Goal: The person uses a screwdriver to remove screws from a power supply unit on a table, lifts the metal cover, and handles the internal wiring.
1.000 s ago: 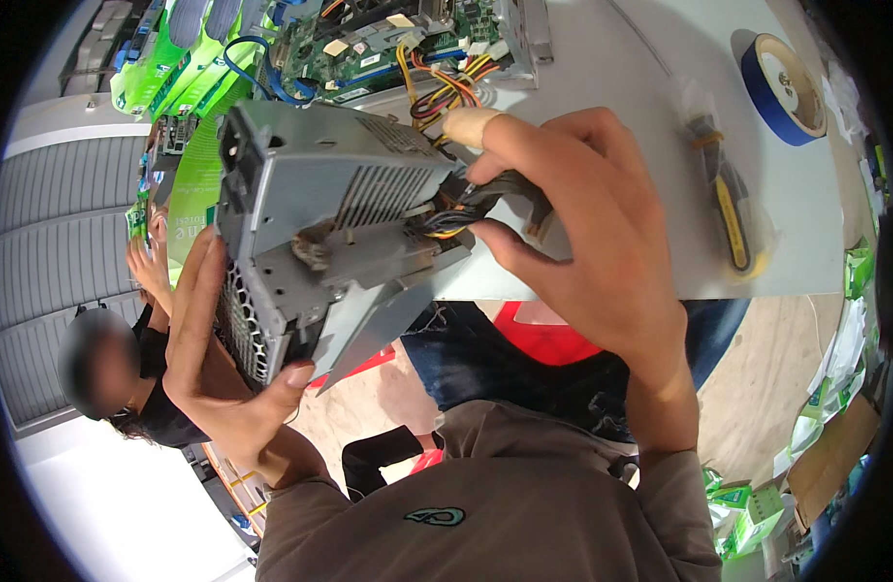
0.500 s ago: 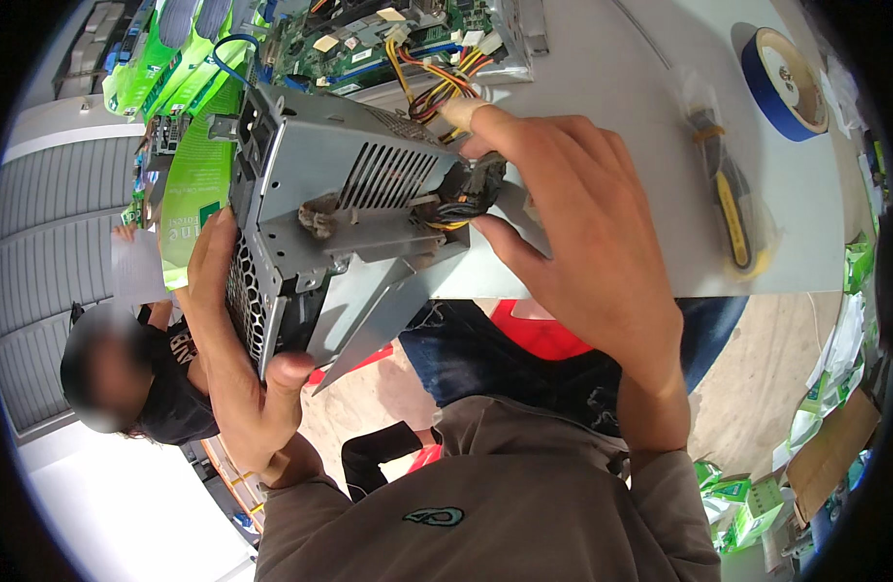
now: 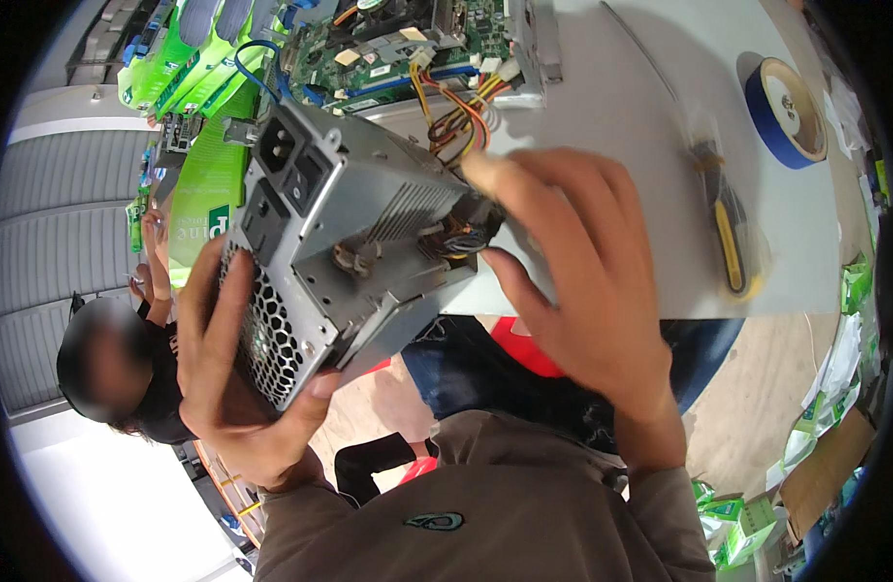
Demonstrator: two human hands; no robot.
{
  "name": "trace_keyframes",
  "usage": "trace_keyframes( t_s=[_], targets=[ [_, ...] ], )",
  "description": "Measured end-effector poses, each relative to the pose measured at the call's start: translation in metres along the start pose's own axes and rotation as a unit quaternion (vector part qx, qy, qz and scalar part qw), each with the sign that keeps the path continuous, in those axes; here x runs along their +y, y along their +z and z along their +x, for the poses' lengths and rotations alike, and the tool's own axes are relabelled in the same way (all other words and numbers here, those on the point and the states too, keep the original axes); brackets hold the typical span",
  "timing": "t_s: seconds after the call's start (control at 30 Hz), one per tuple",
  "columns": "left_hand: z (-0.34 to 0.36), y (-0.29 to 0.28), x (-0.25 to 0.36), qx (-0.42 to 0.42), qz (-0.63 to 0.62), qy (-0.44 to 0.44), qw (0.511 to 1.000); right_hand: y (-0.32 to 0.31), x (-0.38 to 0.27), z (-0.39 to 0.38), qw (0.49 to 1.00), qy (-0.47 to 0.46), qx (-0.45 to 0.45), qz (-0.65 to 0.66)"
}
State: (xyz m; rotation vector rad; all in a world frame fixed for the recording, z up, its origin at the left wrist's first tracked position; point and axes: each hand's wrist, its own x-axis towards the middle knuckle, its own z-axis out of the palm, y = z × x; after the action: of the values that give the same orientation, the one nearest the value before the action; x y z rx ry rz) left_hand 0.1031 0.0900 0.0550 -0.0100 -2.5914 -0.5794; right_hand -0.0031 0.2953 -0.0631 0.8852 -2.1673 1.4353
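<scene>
A grey metal computer power supply [image 3: 354, 155] is held tilted over the table's near edge. Its socket-and-switch end with the honeycomb vent faces left, and one side is open, showing wires inside. My left hand [image 3: 228, 364] is closed around the vent end, thumb on the lower corner. At the opposite end my right hand [image 3: 597, 291] grips the casing, fingers above and thumb below, beside a dark wire bundle [image 3: 464, 239]. Yellow, red and black cables [image 3: 466, 112] run near its fingertips toward a green circuit board [image 3: 398, 78] in a metal tray.
A yellow-and-black cutter [image 3: 728, 233] in clear plastic and a roll of blue tape [image 3: 784, 112] lie on the grey table [image 3: 640, 194]. Green paper packs [image 3: 194, 78] sit at the far left. Another person [image 3: 156, 378] is at left, and cardboard [image 3: 825, 475] stands at right.
The power supply has turned so its socket end and vent now show more. My left fingers have shifted onto the vent; my right hand stays at the wire end. The other person's hands moved.
</scene>
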Motion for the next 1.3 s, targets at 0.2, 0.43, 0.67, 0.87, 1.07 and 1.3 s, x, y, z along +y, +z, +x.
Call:
trace_keyframes(
  t_s=[0.2,0.43,0.67,0.87,1.07,1.3],
  targets=[
    [0.007,0.001,0.006,-0.021,-0.011,0.030,0.999,0.013,-0.048,-0.040,0.970,0.122,0.032,0.208],
    [0.005,-0.011,0.000,-0.015,-0.007,0.027,0.999,0.100,-0.086,-0.066,0.974,0.099,0.167,0.114],
    [0.013,-0.020,0.001,-0.026,-0.036,0.032,0.999,0.108,-0.073,-0.074,0.976,0.065,0.185,0.098],
    [0.011,-0.025,-0.011,-0.035,-0.035,0.038,0.998,0.106,-0.068,-0.075,0.985,0.038,0.156,0.064],
    [0.015,-0.032,-0.011,-0.040,-0.037,0.058,0.997,0.107,-0.068,-0.076,0.985,0.029,0.160,0.051],
    [0.025,-0.039,-0.013,-0.067,-0.074,0.074,0.992,0.115,-0.070,-0.079,0.968,0.060,0.213,0.114]
  ],
)
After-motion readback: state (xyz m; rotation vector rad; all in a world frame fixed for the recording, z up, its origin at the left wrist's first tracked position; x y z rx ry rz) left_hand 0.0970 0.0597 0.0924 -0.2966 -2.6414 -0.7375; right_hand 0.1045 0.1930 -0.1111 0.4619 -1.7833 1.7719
